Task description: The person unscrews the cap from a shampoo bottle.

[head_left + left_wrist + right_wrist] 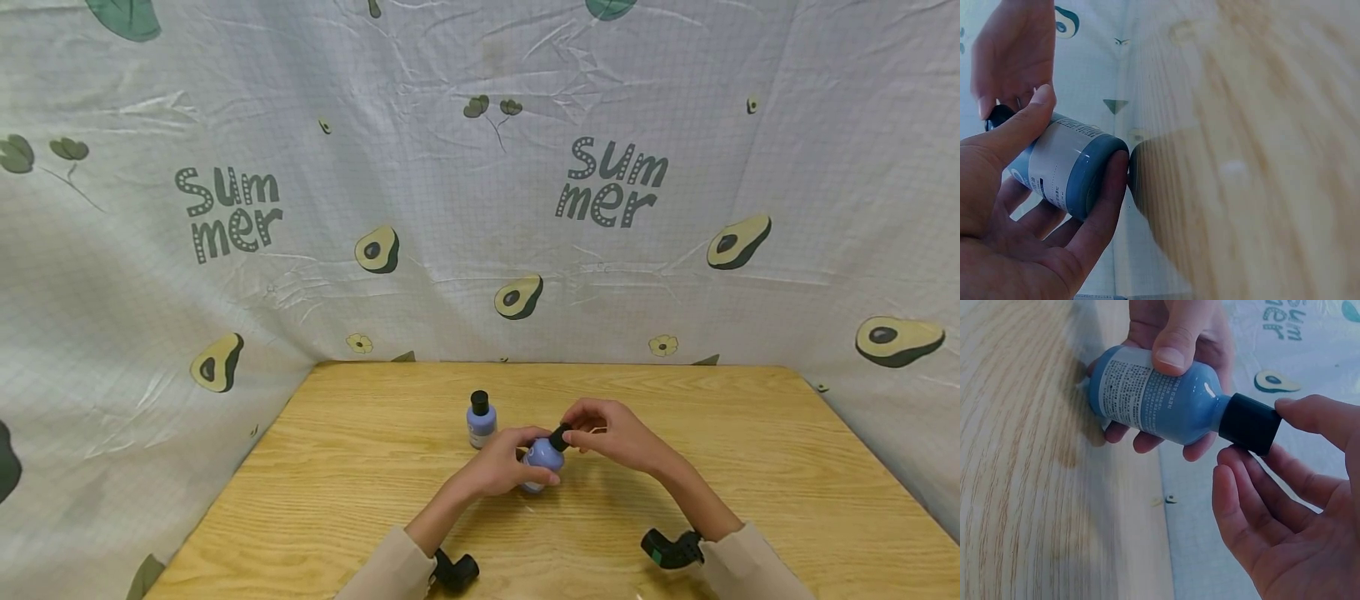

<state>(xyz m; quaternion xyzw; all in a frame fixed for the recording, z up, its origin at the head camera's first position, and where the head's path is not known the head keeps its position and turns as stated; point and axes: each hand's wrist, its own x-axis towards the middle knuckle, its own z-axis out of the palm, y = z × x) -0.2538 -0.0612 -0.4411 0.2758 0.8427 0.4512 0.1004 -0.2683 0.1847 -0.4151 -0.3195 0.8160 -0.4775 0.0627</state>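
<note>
My left hand point(519, 463) grips a small blue bottle point(543, 457) with a white label and holds it tilted just above the wooden table point(750, 467). Thumb and fingers of my right hand point(582, 433) pinch its black cap point(559, 437). In the right wrist view the bottle point(1160, 400) lies sideways in the left hand point(1179, 337), and the right hand point(1272, 459) closes round the cap point(1249, 423). The left wrist view shows the bottle's base point(1088, 178) against my left fingers point(1107, 206). A second blue bottle point(481, 421) with a black cap stands upright just beyond my left hand.
An avocado-print "Summer" cloth point(480, 208) hangs as a wall behind and on both sides of the table. Black wrist cameras point(453, 572) point(670, 549) sit on both forearms near the table's front edge.
</note>
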